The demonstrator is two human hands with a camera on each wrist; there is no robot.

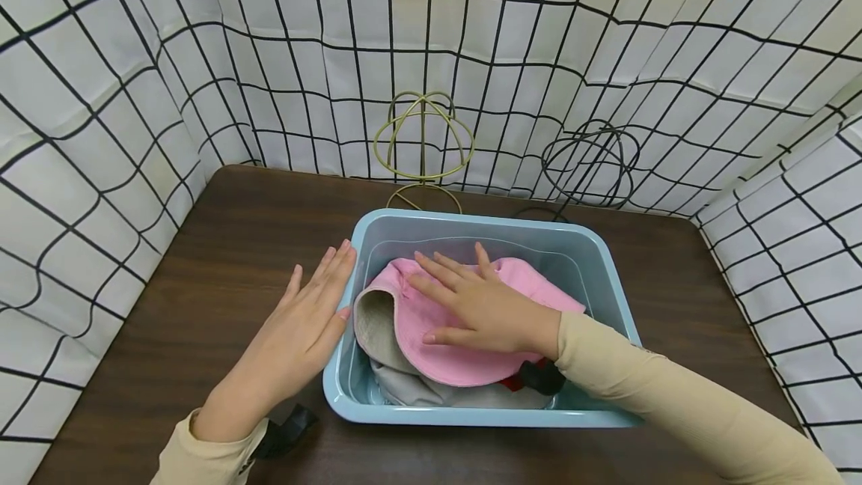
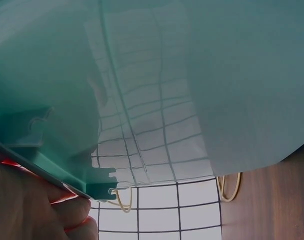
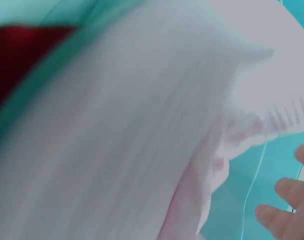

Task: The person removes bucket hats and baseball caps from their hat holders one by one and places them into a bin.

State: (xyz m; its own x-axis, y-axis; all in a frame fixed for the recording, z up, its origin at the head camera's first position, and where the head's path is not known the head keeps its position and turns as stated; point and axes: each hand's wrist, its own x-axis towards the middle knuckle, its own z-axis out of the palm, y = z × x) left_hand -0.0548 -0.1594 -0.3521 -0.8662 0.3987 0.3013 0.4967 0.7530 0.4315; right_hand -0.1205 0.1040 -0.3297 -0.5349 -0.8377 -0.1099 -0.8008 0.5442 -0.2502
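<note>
A light-blue plastic basin point(image 1: 481, 416) holds a pink cloth hat point(image 1: 438, 365) with a greyish lining, on top of pale grey fabric point(image 1: 404, 388). My right hand point(image 1: 481, 305) lies over the pink hat, fingers straight and spread. In the right wrist view its fingertips point(image 3: 277, 215) show at the right beside the pale cloth point(image 3: 141, 110). Along the basin's left rim, my left hand point(image 1: 303, 324) stays straight-fingered, fingertips right at the rim. The left wrist view shows the basin's glossy outer wall point(image 2: 252, 90) close up, with fingers point(image 2: 74, 212) under its lower left edge.
Behind the basin stand a gold wire rack point(image 1: 423, 133) and a black wire rack point(image 1: 595, 163). White-backed black wire grid point(image 1: 337, 58) surrounds the brown tabletop point(image 1: 222, 268) at the back and sides. A bit of red cloth point(image 1: 513, 382) shows in the basin near the right wrist.
</note>
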